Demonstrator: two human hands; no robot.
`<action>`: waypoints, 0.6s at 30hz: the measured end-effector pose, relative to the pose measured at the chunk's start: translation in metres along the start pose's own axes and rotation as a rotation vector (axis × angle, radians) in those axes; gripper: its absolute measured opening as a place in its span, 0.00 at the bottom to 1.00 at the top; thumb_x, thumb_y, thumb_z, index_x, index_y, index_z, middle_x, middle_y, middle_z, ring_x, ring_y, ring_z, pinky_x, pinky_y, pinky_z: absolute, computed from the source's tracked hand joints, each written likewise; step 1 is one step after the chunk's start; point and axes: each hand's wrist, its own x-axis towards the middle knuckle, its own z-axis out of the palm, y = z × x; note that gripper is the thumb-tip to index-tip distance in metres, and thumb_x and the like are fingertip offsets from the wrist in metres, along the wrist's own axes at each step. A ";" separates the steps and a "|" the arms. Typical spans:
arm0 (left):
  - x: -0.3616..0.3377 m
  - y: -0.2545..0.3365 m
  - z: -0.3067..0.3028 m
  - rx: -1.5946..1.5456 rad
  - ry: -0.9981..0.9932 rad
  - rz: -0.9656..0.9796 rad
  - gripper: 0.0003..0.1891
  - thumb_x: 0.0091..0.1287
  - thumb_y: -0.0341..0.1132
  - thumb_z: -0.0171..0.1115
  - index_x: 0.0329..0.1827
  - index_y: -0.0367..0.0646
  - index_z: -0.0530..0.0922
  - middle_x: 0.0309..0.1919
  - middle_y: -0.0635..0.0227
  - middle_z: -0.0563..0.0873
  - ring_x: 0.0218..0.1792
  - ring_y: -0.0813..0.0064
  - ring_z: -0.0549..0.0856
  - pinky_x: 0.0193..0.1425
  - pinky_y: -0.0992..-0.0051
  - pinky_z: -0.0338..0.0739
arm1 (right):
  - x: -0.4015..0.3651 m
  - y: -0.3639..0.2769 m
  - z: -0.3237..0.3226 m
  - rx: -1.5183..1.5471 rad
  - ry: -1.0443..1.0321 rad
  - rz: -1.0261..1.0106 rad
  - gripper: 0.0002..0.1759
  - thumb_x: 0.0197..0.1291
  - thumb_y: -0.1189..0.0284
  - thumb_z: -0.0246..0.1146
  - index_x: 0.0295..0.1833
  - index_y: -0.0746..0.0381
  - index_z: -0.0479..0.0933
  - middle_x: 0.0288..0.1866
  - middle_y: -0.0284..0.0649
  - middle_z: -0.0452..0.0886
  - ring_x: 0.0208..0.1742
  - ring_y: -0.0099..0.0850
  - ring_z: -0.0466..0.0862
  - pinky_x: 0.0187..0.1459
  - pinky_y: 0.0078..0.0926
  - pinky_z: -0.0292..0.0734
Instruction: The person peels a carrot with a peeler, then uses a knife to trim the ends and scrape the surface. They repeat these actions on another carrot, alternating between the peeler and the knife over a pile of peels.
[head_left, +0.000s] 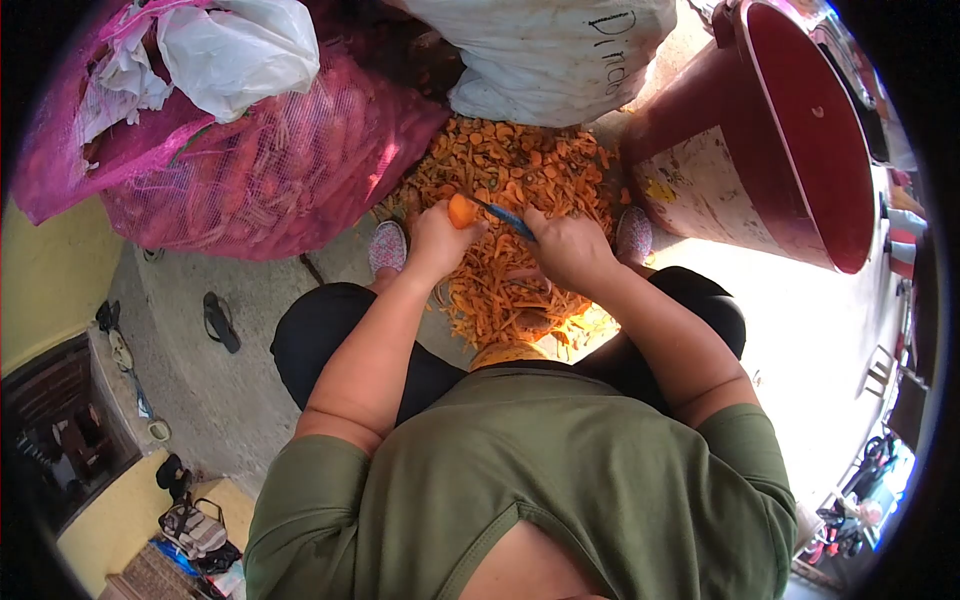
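Your left hand (440, 240) sits over the near-left part of the heap of orange peelings (560, 165), its fingers curled tight around an orange root piece (461, 211). The piece is above the heap, left of its middle; its rounded end shows at the top of your fist and points up and away from you. Its long axis appears to rise steeply out of the grip, but the lower part is hidden by the fingers, so full length and exact tilt cannot be told. Your right hand (570, 248), over the right part of the heap, is closed on a blue-handled tool (510, 220). The tool slants away and leftward across the heap, its dark end just beside the root piece; whether they touch cannot be told. Left of the heap lies a pink mesh sack (270, 170) packed with long orange roots, a white plastic sheet (240, 60) on top of it. Beyond the heap stands a white sack (560, 60) with dark lettering; to its right, a maroon bucket (700, 110). Your patterned shoes flank the heap, the left shoe (387, 247) and right shoe (634, 236) at its edges.
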 end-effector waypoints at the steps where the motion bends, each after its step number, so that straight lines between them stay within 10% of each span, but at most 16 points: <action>1: -0.001 0.002 -0.001 0.008 -0.007 -0.010 0.19 0.50 0.42 0.68 0.36 0.35 0.76 0.29 0.54 0.82 0.36 0.56 0.81 0.40 0.65 0.73 | 0.000 -0.001 0.000 0.001 -0.007 0.005 0.28 0.43 0.54 0.67 0.39 0.62 0.64 0.22 0.46 0.78 0.28 0.45 0.81 0.28 0.39 0.74; 10: 0.003 -0.002 0.003 0.054 0.029 -0.024 0.18 0.52 0.41 0.68 0.36 0.36 0.77 0.30 0.59 0.83 0.35 0.64 0.82 0.40 0.70 0.73 | 0.001 0.002 0.009 0.041 0.077 -0.014 0.14 0.52 0.65 0.59 0.37 0.61 0.65 0.21 0.46 0.77 0.25 0.45 0.79 0.27 0.41 0.73; 18: 0.003 -0.001 0.002 0.111 -0.012 -0.042 0.17 0.50 0.40 0.67 0.36 0.35 0.77 0.30 0.55 0.82 0.34 0.60 0.82 0.39 0.68 0.73 | 0.001 -0.004 0.012 -0.071 0.040 -0.024 0.29 0.44 0.51 0.65 0.37 0.62 0.63 0.20 0.45 0.77 0.25 0.44 0.80 0.26 0.38 0.73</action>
